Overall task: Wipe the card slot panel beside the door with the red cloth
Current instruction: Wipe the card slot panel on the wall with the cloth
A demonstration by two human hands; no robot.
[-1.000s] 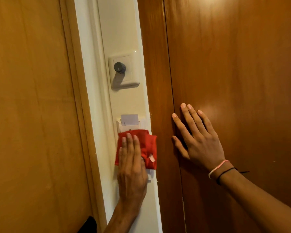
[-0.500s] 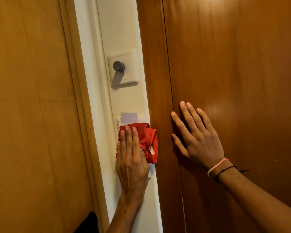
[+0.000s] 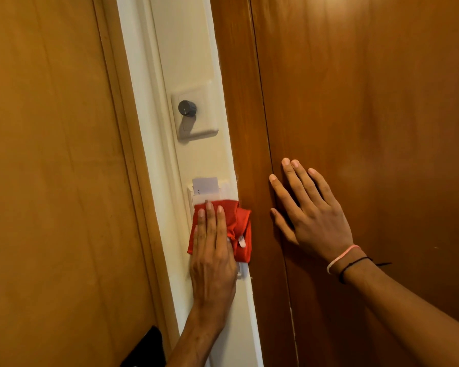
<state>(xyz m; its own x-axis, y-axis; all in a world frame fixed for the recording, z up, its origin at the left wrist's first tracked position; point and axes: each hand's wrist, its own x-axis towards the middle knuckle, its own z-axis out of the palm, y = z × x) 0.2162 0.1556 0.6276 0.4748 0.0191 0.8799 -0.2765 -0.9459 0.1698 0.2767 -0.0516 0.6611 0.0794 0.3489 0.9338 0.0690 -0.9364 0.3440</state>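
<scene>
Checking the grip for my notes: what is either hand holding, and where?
Left hand presses the red cloth flat under its fingers; right hand holds nothing.

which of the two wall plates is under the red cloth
The lower one, the card slot panel with a white card sticking out its top. The upper plate, with the dark round knob, is uncovered.

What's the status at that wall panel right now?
Left hand flat, pressing crumpled red cloth onto white card slot panel. Right hand open on brown wooden door. White card in slot.
</scene>
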